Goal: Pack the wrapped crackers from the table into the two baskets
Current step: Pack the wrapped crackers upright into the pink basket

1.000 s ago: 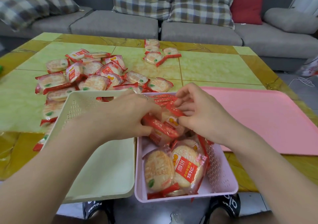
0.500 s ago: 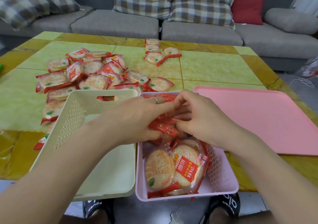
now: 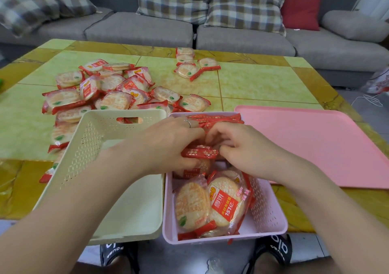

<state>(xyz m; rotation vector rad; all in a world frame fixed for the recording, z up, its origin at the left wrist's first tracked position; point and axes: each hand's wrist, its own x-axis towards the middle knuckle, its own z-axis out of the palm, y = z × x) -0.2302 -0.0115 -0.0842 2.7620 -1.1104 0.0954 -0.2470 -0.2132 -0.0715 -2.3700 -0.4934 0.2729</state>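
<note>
- Both of my hands are over the middle of the pink basket (image 3: 271,221), which sits at the near edge of the desk (image 3: 263,80).
- My left hand (image 3: 168,145) has its fingers curled round a red-wrapped cracker pack (image 3: 199,154); the right hand (image 3: 242,147) pinches the same pack from the other side. I judge I am seating it among the packs already in there.
- Done so far, as I read it: the pink basket holds a row of packs standing at its far end and two large ones (image 3: 210,206) lying at its near end, with bare floor showing at the near right corner.
- The cream basket (image 3: 126,208), touching the pink one on its left, looks empty where I can see its floor.
- Left to do: a large heap of wrapped crackers (image 3: 113,93) on the left of the desk, and a small cluster (image 3: 191,65) at the far middle. Most of the job remains.
- A pink tray (image 3: 315,145) lies to the right of the pink basket.
- Hidden: my hands cover the basket's middle, so I cannot count the packs there. The cream basket's wall hides part of the heap, and my left forearm covers some of that basket's floor.
</note>
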